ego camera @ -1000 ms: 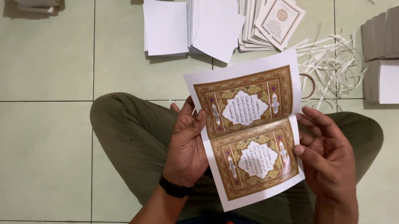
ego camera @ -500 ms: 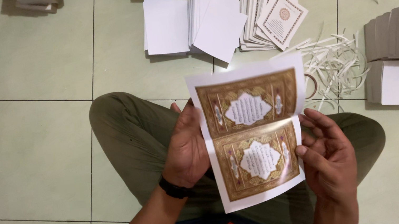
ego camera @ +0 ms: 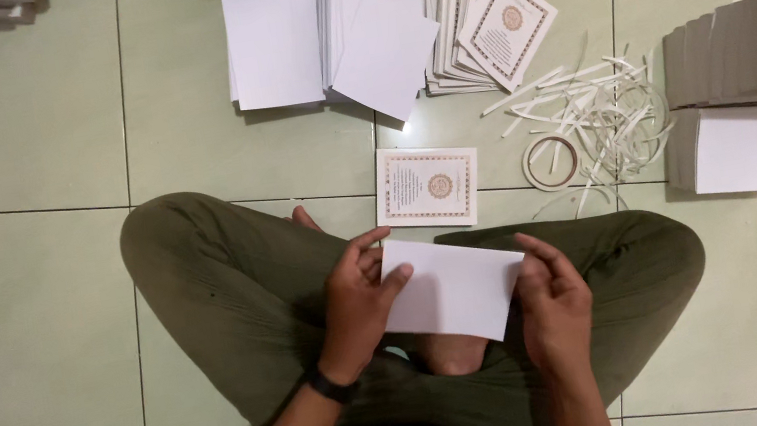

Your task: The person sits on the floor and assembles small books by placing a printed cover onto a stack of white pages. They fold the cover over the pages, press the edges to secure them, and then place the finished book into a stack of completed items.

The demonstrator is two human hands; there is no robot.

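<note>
I sit cross-legged on a tiled floor in olive trousers. Both hands hold a folded white sheet [ego camera: 451, 288] over my lap, its blank side up. My left hand [ego camera: 360, 299] grips its left edge, thumb on top. My right hand [ego camera: 552, 302] pinches its right edge. A small printed card with an ornate border [ego camera: 427, 186] lies on the floor just beyond my knees.
Stacks of white folded sheets [ego camera: 327, 44] and a fanned pile of printed cards [ego camera: 495, 22] lie ahead. A tape roll [ego camera: 552, 162] and loose paper strips [ego camera: 600, 107] sit to the right, beside tall grey-edged paper stacks [ego camera: 741, 39] and a white-topped stack [ego camera: 743, 147].
The open printed sheet with two ornate panels has been folded in half, so only its white back shows. It is lower over my lap, and the printed card on the floor is uncovered.
</note>
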